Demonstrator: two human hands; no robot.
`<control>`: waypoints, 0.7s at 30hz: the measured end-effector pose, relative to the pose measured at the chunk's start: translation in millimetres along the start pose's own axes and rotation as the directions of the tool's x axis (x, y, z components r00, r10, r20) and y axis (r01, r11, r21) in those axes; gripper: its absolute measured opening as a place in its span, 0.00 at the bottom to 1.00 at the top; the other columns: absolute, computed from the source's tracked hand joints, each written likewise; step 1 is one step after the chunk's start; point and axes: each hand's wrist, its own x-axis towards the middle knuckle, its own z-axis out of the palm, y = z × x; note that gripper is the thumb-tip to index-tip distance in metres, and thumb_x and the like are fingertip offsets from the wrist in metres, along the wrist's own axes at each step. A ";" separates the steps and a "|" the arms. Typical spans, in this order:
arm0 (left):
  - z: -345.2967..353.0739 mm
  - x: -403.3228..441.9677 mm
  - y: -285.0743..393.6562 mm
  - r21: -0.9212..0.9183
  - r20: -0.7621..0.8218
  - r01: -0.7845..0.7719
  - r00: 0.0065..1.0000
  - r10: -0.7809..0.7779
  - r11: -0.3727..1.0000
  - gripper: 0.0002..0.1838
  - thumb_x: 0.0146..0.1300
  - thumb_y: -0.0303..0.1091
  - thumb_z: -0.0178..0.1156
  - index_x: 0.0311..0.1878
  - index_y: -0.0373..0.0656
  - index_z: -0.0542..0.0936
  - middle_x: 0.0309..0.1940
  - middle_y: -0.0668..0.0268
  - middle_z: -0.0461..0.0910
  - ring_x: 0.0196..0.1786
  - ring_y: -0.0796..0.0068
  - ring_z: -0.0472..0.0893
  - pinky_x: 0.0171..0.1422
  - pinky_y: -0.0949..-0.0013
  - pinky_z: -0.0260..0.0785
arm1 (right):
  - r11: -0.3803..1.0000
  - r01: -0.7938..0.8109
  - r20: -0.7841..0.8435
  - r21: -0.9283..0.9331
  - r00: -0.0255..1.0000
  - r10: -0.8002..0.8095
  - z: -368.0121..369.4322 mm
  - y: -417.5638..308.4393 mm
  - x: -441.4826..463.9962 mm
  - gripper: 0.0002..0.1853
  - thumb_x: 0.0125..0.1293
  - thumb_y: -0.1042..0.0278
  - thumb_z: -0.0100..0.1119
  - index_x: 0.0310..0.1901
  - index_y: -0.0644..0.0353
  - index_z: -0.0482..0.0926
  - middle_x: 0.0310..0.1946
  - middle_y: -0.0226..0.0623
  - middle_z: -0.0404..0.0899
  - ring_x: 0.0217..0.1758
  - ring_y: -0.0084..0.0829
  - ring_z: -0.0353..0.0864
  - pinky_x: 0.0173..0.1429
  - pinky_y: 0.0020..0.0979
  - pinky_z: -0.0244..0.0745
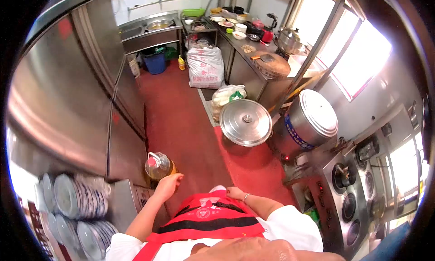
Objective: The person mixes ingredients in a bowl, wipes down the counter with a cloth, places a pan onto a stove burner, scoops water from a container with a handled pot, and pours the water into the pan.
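Note:
My left hand hangs low at the left of my body, close to a large clear plastic jug with a red cap and yellowish liquid. I see no contact that I can be sure of between hand and jug. Its fingers are loosely bent and a little apart, with nothing in them. In front of the red apron, my right hand hangs at the right side, a bracelet on its wrist. Those fingers are relaxed, and no object shows in them.
A lidded steel pot and a tall steel barrel stand ahead right. Stacked plates are at left, cooktops at right. A white sack and a blue bin sit on the red floor farther ahead.

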 end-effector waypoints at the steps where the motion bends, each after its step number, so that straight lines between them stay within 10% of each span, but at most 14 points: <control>1: -4.9 38.6 1.1 0.052 0.002 -0.201 0.980 0.201 0.978 0.12 0.62 0.27 0.51 0.48 0.41 0.77 0.39 0.56 0.81 0.39 0.58 0.81 0.46 0.62 0.73 | 1.000 -0.012 -0.011 0.020 1.000 0.012 -8.8 -2.1 18.1 0.17 0.57 0.53 0.56 0.39 0.58 0.81 0.37 0.47 0.83 0.42 0.46 0.82 0.47 0.42 0.76; 6: -24.0 201.1 37.8 0.162 0.077 -0.349 0.937 0.341 0.923 0.13 0.55 0.20 0.57 0.43 0.43 0.79 0.35 0.59 0.74 0.44 0.60 0.77 0.49 0.64 0.71 | 0.983 -0.182 0.028 0.017 0.983 0.181 -88.0 37.3 102.5 0.14 0.57 0.56 0.58 0.36 0.56 0.83 0.38 0.43 0.84 0.42 0.43 0.83 0.47 0.41 0.77; 8: -30.0 260.3 41.4 0.140 0.044 -0.260 0.966 0.256 0.955 0.12 0.55 0.21 0.58 0.42 0.44 0.79 0.33 0.60 0.73 0.41 0.60 0.77 0.47 0.63 0.71 | 0.744 0.218 0.280 -0.631 0.959 -0.044 -106.6 86.2 144.9 0.13 0.58 0.56 0.57 0.35 0.55 0.84 0.36 0.41 0.84 0.42 0.40 0.83 0.47 0.39 0.78; 10: -44.0 322.8 39.5 0.193 0.031 -0.248 0.969 0.247 0.949 0.12 0.54 0.22 0.59 0.42 0.44 0.80 0.35 0.60 0.76 0.40 0.61 0.78 0.45 0.64 0.72 | 0.786 0.237 0.260 -0.571 0.960 -0.100 -114.4 159.7 187.8 0.12 0.59 0.58 0.54 0.35 0.53 0.85 0.36 0.38 0.85 0.41 0.37 0.84 0.44 0.39 0.79; 12: -60.4 365.1 42.4 0.160 0.057 -0.154 0.987 0.147 0.975 0.13 0.53 0.23 0.61 0.43 0.44 0.82 0.37 0.59 0.79 0.38 0.61 0.80 0.44 0.65 0.73 | 0.887 -0.403 0.331 -0.226 0.824 0.459 -181.2 157.8 213.4 0.11 0.60 0.59 0.54 0.34 0.53 0.85 0.33 0.36 0.85 0.37 0.35 0.85 0.40 0.40 0.79; 17: -81.0 479.3 15.9 0.271 0.131 -0.098 0.989 0.065 0.958 0.15 0.54 0.26 0.61 0.48 0.41 0.81 0.39 0.54 0.83 0.42 0.61 0.84 0.47 0.65 0.75 | 0.987 -0.156 -0.089 -0.044 0.984 0.152 -283.7 165.4 277.5 0.14 0.60 0.56 0.56 0.31 0.59 0.83 0.23 0.37 0.81 0.29 0.32 0.82 0.34 0.35 0.76; 18: -82.1 502.8 19.0 0.010 0.167 0.174 0.970 -0.174 0.985 0.15 0.56 0.30 0.61 0.47 0.38 0.81 0.39 0.54 0.83 0.42 0.58 0.83 0.49 0.64 0.76 | 0.994 -0.106 -0.188 -0.038 0.977 0.097 -301.7 158.6 288.7 0.13 0.60 0.58 0.57 0.31 0.60 0.82 0.22 0.37 0.81 0.29 0.31 0.81 0.34 0.34 0.75; 20: -78.7 550.6 3.9 0.122 0.208 0.034 0.976 -0.059 0.992 0.16 0.58 0.32 0.61 0.49 0.37 0.79 0.45 0.53 0.82 0.49 0.56 0.81 0.56 0.61 0.72 | 0.997 -0.064 -0.273 -0.039 0.961 0.051 -333.1 127.4 303.1 0.12 0.60 0.60 0.58 0.32 0.62 0.81 0.21 0.39 0.79 0.30 0.30 0.81 0.33 0.33 0.75; 21: -75.9 581.8 -2.4 0.122 0.222 0.026 0.974 -0.053 0.992 0.16 0.58 0.32 0.61 0.49 0.37 0.79 0.45 0.53 0.82 0.49 0.56 0.81 0.56 0.61 0.72 | 0.899 -0.134 -0.293 0.416 0.917 0.272 -338.9 122.2 312.3 0.13 0.61 0.60 0.57 0.33 0.63 0.81 0.22 0.40 0.79 0.30 0.31 0.81 0.34 0.34 0.75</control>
